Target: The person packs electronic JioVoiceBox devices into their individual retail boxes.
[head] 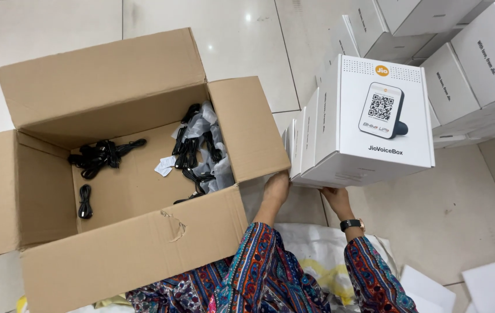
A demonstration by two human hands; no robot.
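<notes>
My left hand [276, 188] and my right hand [337, 199] reach under the near bottom edge of a row of white product boxes [369, 116] standing side by side on the tiled floor. The nearest box shows a picture of a small dark device on its front. Both hands press against the underside of the row, fingers hidden beneath it. A dark watch [352, 224] is on my right wrist. My patterned sleeves fill the bottom middle.
A large open cardboard carton [126, 243] stands at left, holding bundled black cables [99, 156] and clear plastic bags [210, 145]. More white boxes [462, 64] are stacked at upper right. White foam sheets [491, 287] and a white sack [317, 249] lie near my lap.
</notes>
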